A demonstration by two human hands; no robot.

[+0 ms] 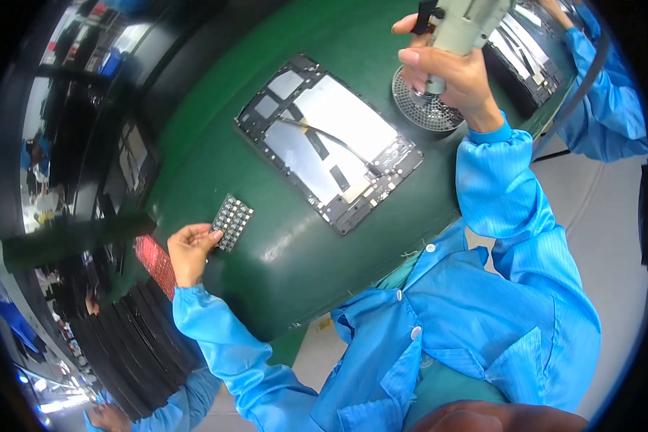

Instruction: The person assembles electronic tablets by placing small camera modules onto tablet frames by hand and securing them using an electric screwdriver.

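An opened flat device (331,140) with a silvery panel and dark circuit edges lies on the green conveyor belt (216,93). My right hand (446,75) is shut on a grey electric screwdriver (461,25), held upright over a round metal screw dish (421,108) beyond the device. My left hand (189,252) rests at the belt's near-left edge, fingertips touching a small dark strip of tiny parts (232,221). Both arms wear blue sleeves.
A red perforated tray (155,263) and a stack of dark trays (133,345) lie left of the belt. Another person in blue (597,108) works at the far right beside another opened device (525,57). A further hand (108,416) shows at the lower left.
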